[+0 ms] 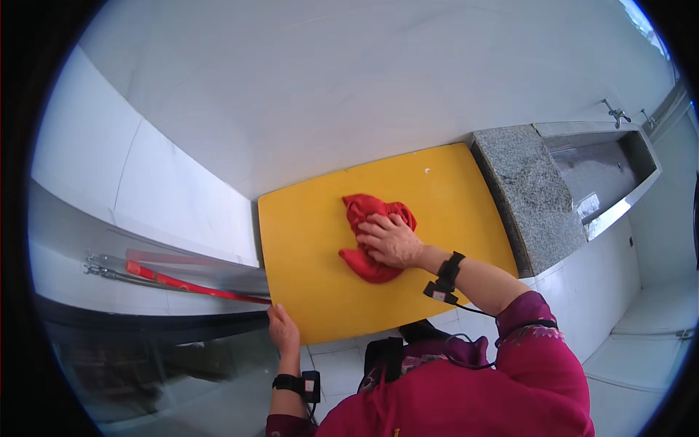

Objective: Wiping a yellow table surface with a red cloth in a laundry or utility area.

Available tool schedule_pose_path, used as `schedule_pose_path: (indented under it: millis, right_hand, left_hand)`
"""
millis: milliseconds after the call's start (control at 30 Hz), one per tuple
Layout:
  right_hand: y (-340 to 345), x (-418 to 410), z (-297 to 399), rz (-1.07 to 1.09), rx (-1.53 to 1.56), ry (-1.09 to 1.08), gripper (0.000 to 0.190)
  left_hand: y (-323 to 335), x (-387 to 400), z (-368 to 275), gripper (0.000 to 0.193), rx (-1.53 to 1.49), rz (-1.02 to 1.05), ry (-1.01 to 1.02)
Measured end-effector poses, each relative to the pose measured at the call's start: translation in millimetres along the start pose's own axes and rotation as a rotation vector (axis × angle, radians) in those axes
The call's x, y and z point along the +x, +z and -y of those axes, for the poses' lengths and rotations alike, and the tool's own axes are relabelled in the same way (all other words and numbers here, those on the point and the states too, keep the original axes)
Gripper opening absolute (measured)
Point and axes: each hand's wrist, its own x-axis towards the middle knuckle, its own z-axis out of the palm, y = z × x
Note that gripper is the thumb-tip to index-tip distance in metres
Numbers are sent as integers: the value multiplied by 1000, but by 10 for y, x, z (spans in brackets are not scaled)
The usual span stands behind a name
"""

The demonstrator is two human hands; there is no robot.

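Note:
A crumpled red cloth (365,206) lies near the middle of a yellow tabletop (306,273). Pressed down on it is my right hand (390,240), fingers spread over the folds. One tail of the cloth curls out on the near side of my hand. My left hand (284,328) grips the table's left edge near the front corner, its fingers partly hidden. Close by, the end of a red pole (202,289) meets that edge; whether my hand touches it is unclear. Both wrists carry black strapped devices (450,271) with cables.
To the right stands a grey granite counter (529,185) with a stone sink (595,164) and a metal tap (617,113) above. A pale wall (327,93) backs the table. White tiles (338,371) cover the floor. At lower left is a dark glassy surface (164,349). A small white fleck (427,171) lies on the tabletop.

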Motion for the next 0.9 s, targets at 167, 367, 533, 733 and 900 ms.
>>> schedule_pose_path:
  millis: [167,367,533,733,900]
  right_hand:
    - [-465,-552,-629,36,-141,200,36]
    - [-523,-605,-1543,-160,-371,867,40]
    - [-550,-1089,-626,-109,-300,743,40]
    - [-747,-1773,6,-24,-322,815,48]
    - [-490,-1040,-902,-171,-392,862,47]
  left_hand:
    - [-29,-44,-104,42,36,0,-19]
    - [56,3,-147,42,109,4,21]
    - [40,20,39,42,39,-19,51]
    - [-43,-19,-167,42,90,17,-47]
    - [-18,-26,-142,42,167,15,-70]
